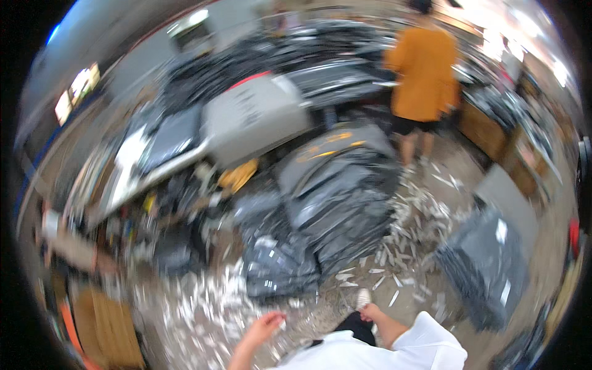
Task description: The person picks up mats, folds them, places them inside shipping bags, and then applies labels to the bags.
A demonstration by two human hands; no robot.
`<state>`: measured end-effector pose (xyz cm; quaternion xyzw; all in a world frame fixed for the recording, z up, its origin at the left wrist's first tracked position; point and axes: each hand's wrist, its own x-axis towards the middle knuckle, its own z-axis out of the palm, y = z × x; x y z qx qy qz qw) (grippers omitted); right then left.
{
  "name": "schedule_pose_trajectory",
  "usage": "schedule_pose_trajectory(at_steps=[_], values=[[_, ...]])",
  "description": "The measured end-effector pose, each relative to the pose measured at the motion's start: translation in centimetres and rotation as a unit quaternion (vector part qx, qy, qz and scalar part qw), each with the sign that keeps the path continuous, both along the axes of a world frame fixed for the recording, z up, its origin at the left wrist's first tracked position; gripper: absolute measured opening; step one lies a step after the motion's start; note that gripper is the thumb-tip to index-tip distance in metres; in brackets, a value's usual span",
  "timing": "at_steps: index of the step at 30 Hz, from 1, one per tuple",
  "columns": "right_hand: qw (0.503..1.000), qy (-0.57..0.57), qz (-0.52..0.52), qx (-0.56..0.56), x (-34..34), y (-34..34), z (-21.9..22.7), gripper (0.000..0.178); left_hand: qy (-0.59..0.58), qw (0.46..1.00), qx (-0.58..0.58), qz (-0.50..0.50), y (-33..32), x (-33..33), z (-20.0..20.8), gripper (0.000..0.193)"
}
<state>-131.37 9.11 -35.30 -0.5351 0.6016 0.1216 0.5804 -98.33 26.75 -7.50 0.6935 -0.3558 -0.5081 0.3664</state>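
My left hand [266, 325] is held out in front of my body at the lower middle. Its fingers look loosely stretched, and I see nothing in them, though motion blurs the picture. Lower at my right side, my right hand [368, 312] hangs near my dark shorts and a light shoe [362, 298]; its fingers are too smeared to read. Neither hand touches anything I can make out. Ahead of them rises a large stack of dark plastic-wrapped bundles [345, 191], with a smaller black bag [277, 268] at its near left.
White scraps [203, 308] litter the floor. A table bears a grey box [253, 117] and black plastic packages [333, 80]. Another dark stack [484, 265] stands at right, cardboard [105, 327] at lower left. A person in an orange top [422, 74] stands beyond, back turned.
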Motion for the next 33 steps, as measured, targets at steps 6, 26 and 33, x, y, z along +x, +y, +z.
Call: schedule_pose_trajectory(at_steps=[6,26,33], values=[[0.992,-0.049,0.102,-0.060,13.7,-2.6,2.1,0.022,0.019,0.926,-0.355,0.125,8.9,6.0,19.8,0.030],[0.948,-0.005,0.318,-0.011,54.4,-0.4,2.8,0.022,-0.196,0.879,-0.353,-0.253,17.7,36.3,29.0,0.033],[0.974,-0.099,0.197,-0.056,68.3,-4.1,6.4,0.020,-0.205,0.802,-0.560,-0.029,11.4,49.8,29.9,0.025]])
